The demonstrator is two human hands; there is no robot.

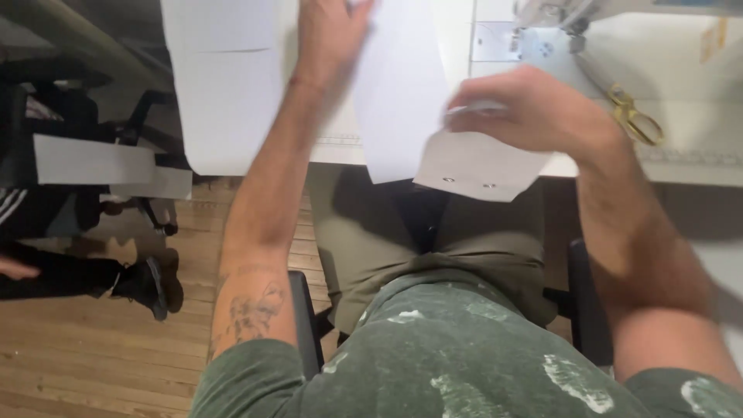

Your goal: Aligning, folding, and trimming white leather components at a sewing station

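My left hand (pixel 331 35) reaches forward over the white table (pixel 681 162) and lies on a long white fabric piece (pixel 398 93) that hangs over the table's front edge. My right hand (pixel 534 104) is closed on a smaller white fabric piece (pixel 476 166) with two small metal snaps near its lower edge. Both pieces overlap at the table edge above my lap.
Another white fabric sheet (pixel 228 85) lies at the left of the table. Gold-handled scissors (pixel 636 116) rest at the right, near a sewing machine part (pixel 542 31). Another person's legs (pixel 70 271) are on the wooden floor (pixel 93 356) at left, by black chairs.
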